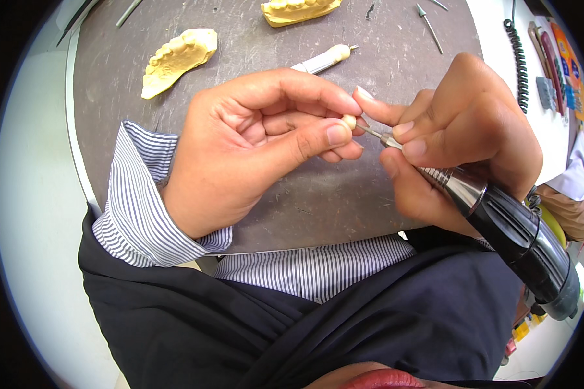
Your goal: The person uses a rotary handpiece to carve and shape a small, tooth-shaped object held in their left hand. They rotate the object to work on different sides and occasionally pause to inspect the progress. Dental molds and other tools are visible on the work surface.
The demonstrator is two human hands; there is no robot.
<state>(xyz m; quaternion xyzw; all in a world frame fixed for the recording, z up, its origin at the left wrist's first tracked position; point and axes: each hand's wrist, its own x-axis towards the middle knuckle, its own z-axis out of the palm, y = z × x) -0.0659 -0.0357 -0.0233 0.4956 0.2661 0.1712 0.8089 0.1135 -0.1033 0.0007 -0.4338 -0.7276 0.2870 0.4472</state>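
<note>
My left hand point(253, 142) pinches a small cream tooth-shaped piece point(349, 121) between thumb and fingertips, above a dark grey work mat point(318, 201). My right hand point(464, 133) grips a rotary handpiece point(499, 220) with a silver collar and thick black body. Its thin metal bit touches the small piece. The two hands' fingertips meet around that piece.
Two yellow plaster jaw casts lie on the mat, one at upper left point(177, 58), one at the top point(298, 10). A silver tool with a cream tip point(323, 59) lies behind my left hand. Thin burs point(429, 26) and a black coiled cord point(518, 58) lie at upper right.
</note>
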